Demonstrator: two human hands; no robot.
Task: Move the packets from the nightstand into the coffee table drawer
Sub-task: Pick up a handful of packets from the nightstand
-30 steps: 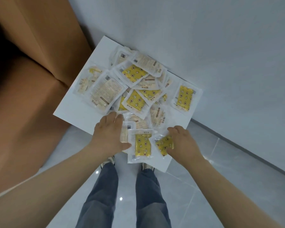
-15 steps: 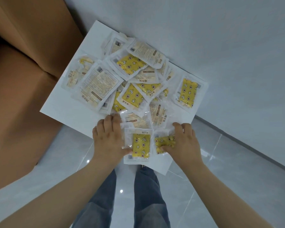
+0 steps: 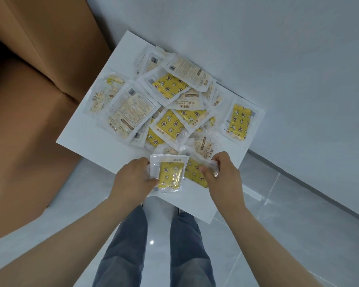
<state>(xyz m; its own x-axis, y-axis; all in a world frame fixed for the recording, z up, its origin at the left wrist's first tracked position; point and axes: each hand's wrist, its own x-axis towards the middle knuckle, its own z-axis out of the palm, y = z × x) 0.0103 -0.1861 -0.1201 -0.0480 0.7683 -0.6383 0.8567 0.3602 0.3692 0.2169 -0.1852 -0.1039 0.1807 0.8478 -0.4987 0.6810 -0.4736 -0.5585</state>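
Yellow packet [image 3: 171, 172] pinched in our left hand [image 3: 133, 180], long axis pointing away from us; right hand [image 3: 224, 179] grips a second packet [image 3: 195, 175] just beside it. Both at near edge of nightstand [image 3: 87, 139]; pile [image 3: 168, 90] lies ahead. Drawer not in view.

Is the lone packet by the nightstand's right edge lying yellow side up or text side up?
Yellow side up. The lone packet shows its yellow star-and-moon pattern to the camera, flat on the nightstand.
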